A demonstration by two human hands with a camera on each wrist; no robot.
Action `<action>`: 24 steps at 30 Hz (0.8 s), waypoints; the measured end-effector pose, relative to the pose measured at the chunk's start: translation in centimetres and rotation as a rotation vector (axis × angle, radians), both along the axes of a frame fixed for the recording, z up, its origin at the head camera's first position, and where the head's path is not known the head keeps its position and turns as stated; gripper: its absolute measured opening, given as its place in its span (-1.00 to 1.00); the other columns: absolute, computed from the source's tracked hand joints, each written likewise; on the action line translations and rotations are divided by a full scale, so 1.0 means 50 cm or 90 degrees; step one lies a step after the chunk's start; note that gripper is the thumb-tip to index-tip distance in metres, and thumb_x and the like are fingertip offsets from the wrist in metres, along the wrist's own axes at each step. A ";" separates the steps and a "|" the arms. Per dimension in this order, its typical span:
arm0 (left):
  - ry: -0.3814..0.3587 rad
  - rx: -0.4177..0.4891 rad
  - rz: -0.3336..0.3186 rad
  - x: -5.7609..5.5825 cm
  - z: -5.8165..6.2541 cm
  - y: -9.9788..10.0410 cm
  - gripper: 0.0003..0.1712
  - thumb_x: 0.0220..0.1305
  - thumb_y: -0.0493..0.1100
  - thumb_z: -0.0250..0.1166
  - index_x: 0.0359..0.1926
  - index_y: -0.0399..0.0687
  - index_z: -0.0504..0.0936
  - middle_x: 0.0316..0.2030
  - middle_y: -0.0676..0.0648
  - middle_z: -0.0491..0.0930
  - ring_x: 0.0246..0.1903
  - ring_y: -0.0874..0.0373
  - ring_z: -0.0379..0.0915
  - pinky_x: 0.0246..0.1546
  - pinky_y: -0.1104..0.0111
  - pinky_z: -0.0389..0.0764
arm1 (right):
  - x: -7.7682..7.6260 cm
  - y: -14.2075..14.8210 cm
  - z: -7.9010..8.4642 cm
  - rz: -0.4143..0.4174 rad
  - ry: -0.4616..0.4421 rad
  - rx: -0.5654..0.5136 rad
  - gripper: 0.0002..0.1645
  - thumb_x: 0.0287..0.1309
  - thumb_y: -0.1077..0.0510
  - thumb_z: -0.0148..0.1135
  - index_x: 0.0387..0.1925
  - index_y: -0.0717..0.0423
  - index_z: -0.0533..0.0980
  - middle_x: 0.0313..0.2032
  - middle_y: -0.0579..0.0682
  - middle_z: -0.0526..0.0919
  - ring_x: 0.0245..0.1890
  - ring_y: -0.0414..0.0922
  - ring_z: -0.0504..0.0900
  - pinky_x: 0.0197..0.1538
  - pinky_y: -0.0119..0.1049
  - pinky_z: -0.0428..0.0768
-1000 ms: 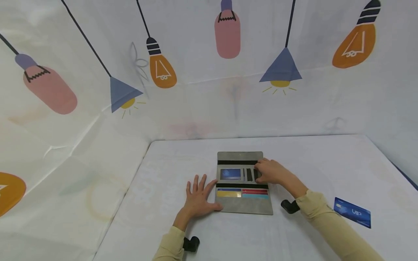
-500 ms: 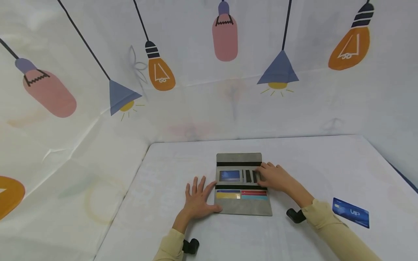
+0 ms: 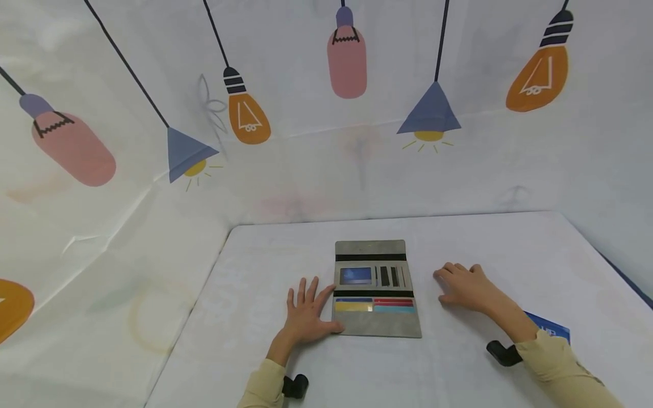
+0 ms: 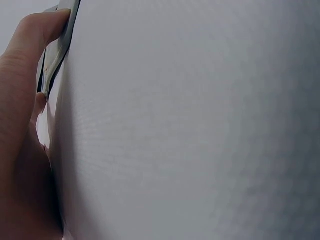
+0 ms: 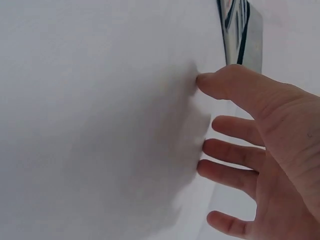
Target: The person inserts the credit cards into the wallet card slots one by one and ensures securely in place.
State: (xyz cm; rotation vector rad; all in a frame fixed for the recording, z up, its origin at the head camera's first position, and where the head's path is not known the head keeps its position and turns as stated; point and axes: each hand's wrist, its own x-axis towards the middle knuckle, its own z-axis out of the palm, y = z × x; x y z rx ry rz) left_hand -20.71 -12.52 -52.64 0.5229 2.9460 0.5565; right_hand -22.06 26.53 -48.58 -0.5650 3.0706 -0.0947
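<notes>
A grey wallet [image 3: 377,326] lies unfolded flat on the white table, with a blue card [image 3: 355,276] behind its window and several coloured cards [image 3: 394,305] in its lower slots. My left hand [image 3: 307,320] rests spread at the wallet's left edge; thumb and index finger touch that edge. In the left wrist view the thumb [image 4: 42,30] lies on the wallet's rim. To the right of the wallet, apart from it, my right hand [image 3: 469,289] hovers low over the table with nothing in it. A blue VIP card [image 3: 553,327] lies on the table, partly hidden behind the right forearm.
The white table [image 3: 275,249] ends at a white wall sheet [image 3: 306,175] printed with lamps and bulbs. Each wrist carries a black camera mount, such as the right mount [image 3: 504,354].
My right hand has left the wallet's card slots and moved right across the table, its forearm now covering part of the VIP card. The left hand has stayed at the wallet's edge.
</notes>
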 end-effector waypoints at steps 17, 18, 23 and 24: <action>-0.015 0.005 0.006 0.007 -0.008 -0.008 0.05 -0.01 0.43 0.31 0.48 0.24 0.24 0.54 -0.21 -0.03 0.52 -0.29 -0.36 0.38 -0.29 -0.32 | 0.093 0.176 -0.011 -0.084 -0.054 -0.015 -0.17 -0.18 -0.15 0.54 0.05 0.29 0.53 0.00 0.30 0.56 0.01 0.26 0.55 -0.13 0.40 0.36; -0.015 0.005 0.006 0.007 -0.009 -0.008 0.05 -0.01 0.43 0.31 0.48 0.24 0.23 0.54 -0.21 -0.04 0.52 -0.29 -0.37 0.38 -0.29 -0.33 | 0.097 0.181 -0.011 -0.089 -0.053 -0.012 -0.16 -0.17 -0.15 0.54 0.06 0.31 0.52 0.00 0.31 0.56 0.00 0.27 0.55 -0.12 0.40 0.35; -0.012 0.017 0.002 0.007 -0.007 -0.007 0.05 -0.01 0.43 0.32 0.48 0.23 0.23 0.54 -0.22 -0.03 0.52 -0.29 -0.36 0.37 -0.30 -0.32 | 0.121 0.207 -0.014 -0.115 -0.061 -0.001 -0.08 -0.17 -0.22 0.53 0.08 0.35 0.48 -0.03 0.36 0.54 -0.03 0.29 0.53 -0.11 0.43 0.34; -0.010 0.020 0.001 0.007 -0.006 -0.006 0.05 -0.02 0.43 0.32 0.47 0.21 0.24 0.53 -0.22 -0.03 0.51 -0.30 -0.35 0.37 -0.31 -0.31 | 0.127 0.213 -0.015 -0.123 -0.067 -0.001 -0.06 -0.18 -0.23 0.53 0.09 0.36 0.47 -0.03 0.37 0.53 -0.04 0.30 0.53 -0.11 0.44 0.33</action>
